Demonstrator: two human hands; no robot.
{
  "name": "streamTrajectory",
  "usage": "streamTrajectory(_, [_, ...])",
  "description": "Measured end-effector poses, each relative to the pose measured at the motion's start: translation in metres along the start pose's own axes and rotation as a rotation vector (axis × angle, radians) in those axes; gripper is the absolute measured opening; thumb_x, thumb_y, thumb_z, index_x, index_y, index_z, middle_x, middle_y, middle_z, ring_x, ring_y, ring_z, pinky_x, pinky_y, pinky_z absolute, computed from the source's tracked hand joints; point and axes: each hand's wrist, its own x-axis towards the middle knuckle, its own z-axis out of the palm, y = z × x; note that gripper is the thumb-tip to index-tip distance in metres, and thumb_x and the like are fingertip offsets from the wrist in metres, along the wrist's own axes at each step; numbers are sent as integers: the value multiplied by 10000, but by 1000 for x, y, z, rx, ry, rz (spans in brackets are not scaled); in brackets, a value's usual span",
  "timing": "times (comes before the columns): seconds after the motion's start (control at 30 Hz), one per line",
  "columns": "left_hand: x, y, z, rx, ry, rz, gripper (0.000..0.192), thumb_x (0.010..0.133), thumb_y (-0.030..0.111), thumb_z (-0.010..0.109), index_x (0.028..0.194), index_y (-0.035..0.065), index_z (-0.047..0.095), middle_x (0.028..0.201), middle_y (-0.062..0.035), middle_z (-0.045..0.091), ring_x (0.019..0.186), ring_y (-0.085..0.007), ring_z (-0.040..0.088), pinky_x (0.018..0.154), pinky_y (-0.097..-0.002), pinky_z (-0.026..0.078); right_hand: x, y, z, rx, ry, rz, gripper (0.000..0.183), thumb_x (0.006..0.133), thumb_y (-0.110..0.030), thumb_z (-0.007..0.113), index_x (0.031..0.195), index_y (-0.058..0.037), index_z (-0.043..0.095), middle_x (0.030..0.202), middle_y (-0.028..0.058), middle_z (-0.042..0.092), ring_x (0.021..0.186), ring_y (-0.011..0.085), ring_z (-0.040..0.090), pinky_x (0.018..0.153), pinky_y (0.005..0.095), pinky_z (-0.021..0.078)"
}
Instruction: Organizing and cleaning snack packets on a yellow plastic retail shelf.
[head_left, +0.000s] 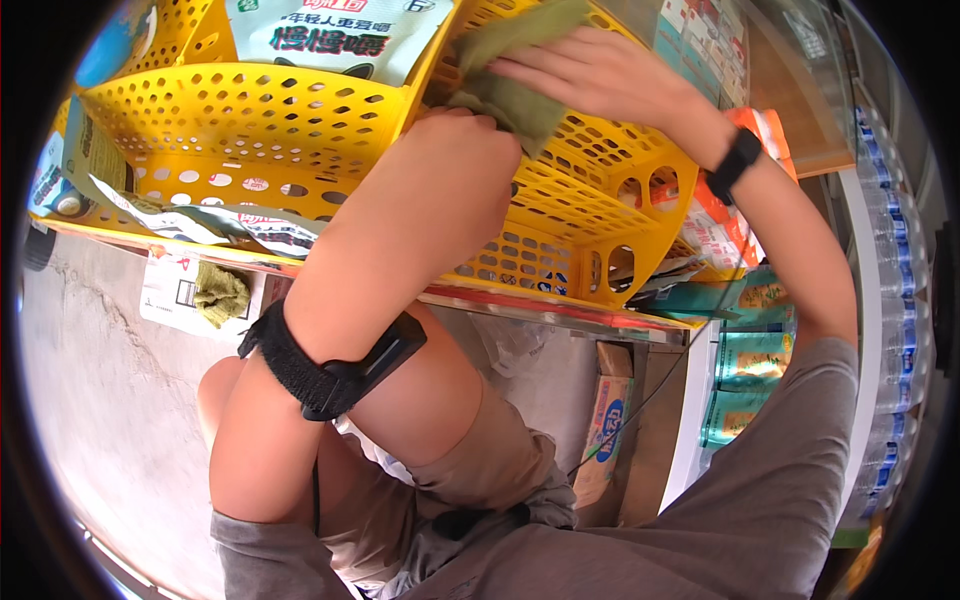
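My right hand (592, 79) lies with its fingers extended over a green cloth (525, 112), which it holds against the upper part of a yellow plastic basket rack (555, 176). Close below it, my left hand (465, 176) is curled at the rack's divider, its knuckles next to the cloth; its palm and what it may grip are hidden. Grey-green snack pouches (337, 37) with printed writing stand in the upper compartment, and more pouches (277, 229) lie in the lower left one. Black bands are on both wrists.
A crumpled green cloth (221, 292) lies on a white printed carton (169, 292) below the rack. Orange-and-white packs (712, 225) and teal packs (754, 356) are at the right. Wrapped water bottles (892, 255) line the far right. A cardboard box (606, 427) stands under the shelf.
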Motion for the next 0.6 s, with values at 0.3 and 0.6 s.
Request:
streamTrajectory(0.3, [0, -6, 5, -47, 177, 94, 218, 746, 73, 581, 938, -31, 580, 877, -172, 581, 873, -339, 544, 764, -407, 441, -18, -41, 54, 206, -359, 184, 335, 805, -174, 482, 1129, -122, 544, 948, 9, 537, 930, 154, 533, 732, 254, 450])
streamTrajectory(0.6, [-2, -3, -1, 28, 54, 22, 254, 781, 90, 558, 1005, -28, 582, 908, -185, 597, 887, -351, 551, 783, -412, 438, -108, -63, 19, 299, -701, 84, 293, 779, -155, 510, 1057, -113, 592, 866, 25, 612, 870, 188, 586, 703, 292, 461])
